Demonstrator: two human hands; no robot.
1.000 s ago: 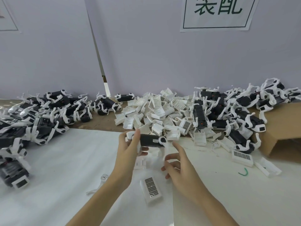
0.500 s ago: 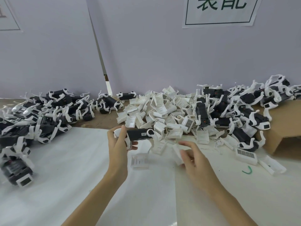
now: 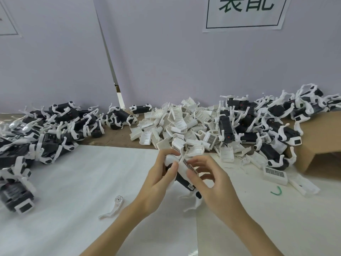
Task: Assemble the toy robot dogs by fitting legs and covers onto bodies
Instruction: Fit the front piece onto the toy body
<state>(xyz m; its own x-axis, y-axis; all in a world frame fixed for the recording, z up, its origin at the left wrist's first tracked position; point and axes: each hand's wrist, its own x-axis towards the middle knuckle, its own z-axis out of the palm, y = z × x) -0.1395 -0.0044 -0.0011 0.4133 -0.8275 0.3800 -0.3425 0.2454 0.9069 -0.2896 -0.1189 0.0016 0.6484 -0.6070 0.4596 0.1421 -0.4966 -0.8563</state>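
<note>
My left hand (image 3: 156, 183) grips the front end of a black toy dog body (image 3: 181, 180), tilted down to the right, with white legs hanging below it. My right hand (image 3: 208, 183) pinches a white cover (image 3: 186, 166) with a barcode sticker against the top of that body. Behind my hands lies a heap of loose white covers (image 3: 177, 126). One loose white leg (image 3: 114, 206) lies on the white sheet to the left of my left forearm.
Black and white dogs are piled at the left (image 3: 46, 130) and at the back right (image 3: 267, 122). A cardboard box (image 3: 321, 137) sits at the right edge. A single cover (image 3: 275, 175) and a green twist tie (image 3: 276, 191) lie right of my hands.
My right hand has picked up a white cover and brought it to the body. My left hand turned the body from level to tilted and lowered it toward me.
</note>
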